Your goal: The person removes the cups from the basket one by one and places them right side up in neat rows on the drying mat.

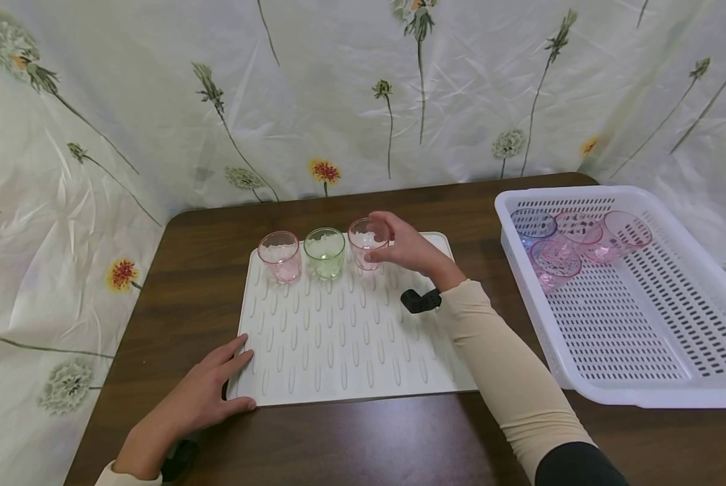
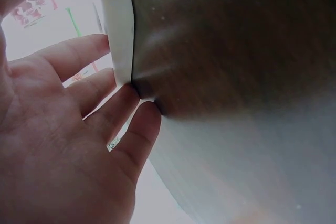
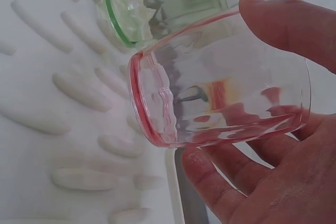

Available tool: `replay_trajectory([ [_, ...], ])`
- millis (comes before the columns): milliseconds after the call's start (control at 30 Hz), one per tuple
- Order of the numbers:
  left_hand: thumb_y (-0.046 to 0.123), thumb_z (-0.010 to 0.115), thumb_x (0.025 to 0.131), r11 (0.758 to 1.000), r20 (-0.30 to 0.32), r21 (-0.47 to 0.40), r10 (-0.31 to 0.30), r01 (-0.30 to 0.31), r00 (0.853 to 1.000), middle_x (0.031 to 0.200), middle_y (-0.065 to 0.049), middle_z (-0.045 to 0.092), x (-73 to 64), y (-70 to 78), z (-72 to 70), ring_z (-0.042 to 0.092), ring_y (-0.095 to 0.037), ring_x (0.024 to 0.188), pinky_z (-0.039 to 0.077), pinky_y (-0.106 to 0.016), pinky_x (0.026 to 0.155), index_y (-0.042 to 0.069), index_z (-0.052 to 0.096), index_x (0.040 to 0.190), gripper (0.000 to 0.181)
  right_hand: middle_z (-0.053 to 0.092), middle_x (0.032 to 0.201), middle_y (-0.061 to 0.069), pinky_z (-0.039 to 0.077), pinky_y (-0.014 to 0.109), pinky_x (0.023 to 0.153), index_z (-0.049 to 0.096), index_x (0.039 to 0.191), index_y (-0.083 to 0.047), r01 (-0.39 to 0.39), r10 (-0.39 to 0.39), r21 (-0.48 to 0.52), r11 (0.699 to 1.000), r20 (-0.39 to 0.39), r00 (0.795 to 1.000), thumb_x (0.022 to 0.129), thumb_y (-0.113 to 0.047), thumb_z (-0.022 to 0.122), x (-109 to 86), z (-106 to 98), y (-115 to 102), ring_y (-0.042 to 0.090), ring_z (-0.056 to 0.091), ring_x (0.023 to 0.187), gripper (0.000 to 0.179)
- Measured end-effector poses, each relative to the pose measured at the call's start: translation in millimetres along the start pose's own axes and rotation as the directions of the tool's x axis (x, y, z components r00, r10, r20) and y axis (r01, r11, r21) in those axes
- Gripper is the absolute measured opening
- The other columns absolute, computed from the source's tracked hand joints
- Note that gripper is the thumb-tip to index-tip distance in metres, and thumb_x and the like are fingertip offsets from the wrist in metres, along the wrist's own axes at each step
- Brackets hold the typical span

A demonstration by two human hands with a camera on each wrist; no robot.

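Observation:
My right hand (image 1: 412,246) holds a clear pink-tinted glass (image 1: 363,255) at the back of a white ribbed mat (image 1: 332,378). In the right wrist view, the thumb lies on one side of this pink glass (image 3: 231,85) and the fingers on the other. Left of it, a green-tinted glass (image 1: 325,260) stands upright on the mat, then another pink glass (image 1: 282,260), so the three form a row. At the mat's front left corner rests my left hand (image 1: 195,398), fingers spread. Its fingertips touch the mat's edge (image 2: 119,30) in the left wrist view.
A white perforated basket (image 1: 642,398) stands at the right of the brown table (image 1: 363,439). In its back left part are several pink glasses (image 1: 627,233) and a blue one (image 1: 529,229). Behind the table hangs a flower-printed sheet (image 1: 338,101).

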State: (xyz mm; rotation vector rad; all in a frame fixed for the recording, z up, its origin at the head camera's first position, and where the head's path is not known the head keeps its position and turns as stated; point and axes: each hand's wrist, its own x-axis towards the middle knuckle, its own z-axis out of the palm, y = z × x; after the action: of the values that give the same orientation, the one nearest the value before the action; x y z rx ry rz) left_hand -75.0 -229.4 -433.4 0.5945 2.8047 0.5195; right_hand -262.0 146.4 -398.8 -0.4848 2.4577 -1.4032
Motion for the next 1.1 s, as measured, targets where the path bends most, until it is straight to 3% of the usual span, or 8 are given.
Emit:
replay_trajectory([
  [533,0.045,0.082,0.077,1.0,0.002,0.004,-0.01,0.01,1.0,0.158,-0.017,0.038,0.2,-0.4,0.7,0.043,-0.041,0.14,0.043,-0.057,0.106,0.005,0.055,0.141,0.08,0.043,0.152,0.015,0.046,0.052,0.107,0.028,0.153,-0.008,-0.014,0.013,0.027,1.0,0.031,0.999,0.087,-0.015,0.075,2.2,2,7,0.037,0.047,0.138,0.082],
  [1100,0.045,0.082,0.077,1.0,0.008,-0.005,-0.01,0.01,1.0,0.158,-0.017,0.038,0.4,-0.1,0.0,0.042,-0.042,0.14,0.042,-0.058,0.106,0.005,0.054,0.142,0.081,0.045,0.151,0.015,0.043,0.051,0.108,0.025,0.154,-0.011,-0.017,0.015,0.075,0.997,0.033,0.999,0.088,-0.015,0.073,1.4,7,19,0.032,0.044,0.139,0.082],
])
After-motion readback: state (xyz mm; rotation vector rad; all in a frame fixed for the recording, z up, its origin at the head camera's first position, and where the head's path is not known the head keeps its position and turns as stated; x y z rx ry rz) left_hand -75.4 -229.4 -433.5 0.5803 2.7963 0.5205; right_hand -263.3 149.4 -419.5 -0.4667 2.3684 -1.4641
